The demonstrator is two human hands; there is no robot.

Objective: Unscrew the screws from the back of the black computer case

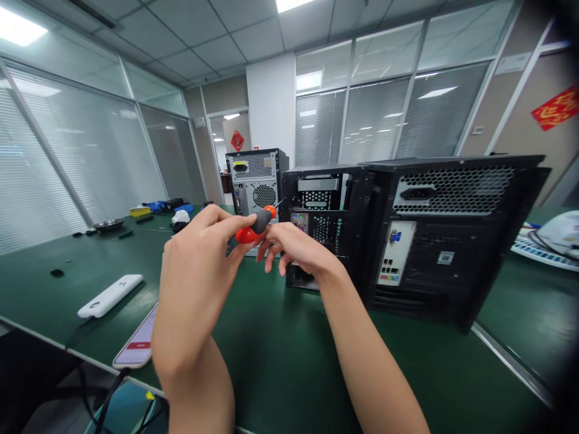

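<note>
My left hand (194, 283) is closed around a screwdriver (259, 225) with a red and dark grey handle. Its thin shaft slants up and right toward the back of an open black computer case (325, 170). Just right of the handle, my right hand (298, 246) reaches in front of that case. Its thumb and index finger are bent together behind the handle, and what they pinch, if anything, is hidden. The other fingers curl loosely downward. Ports on the case's back panel (300, 220) show above my right hand.
A second black computer case (434, 259) stands close at right, a third case (253, 172) farther back. On the green table (280, 361) at left lie a white power bank (111, 296) and a phone (140, 340). A white helmet (561, 235) sits at far right.
</note>
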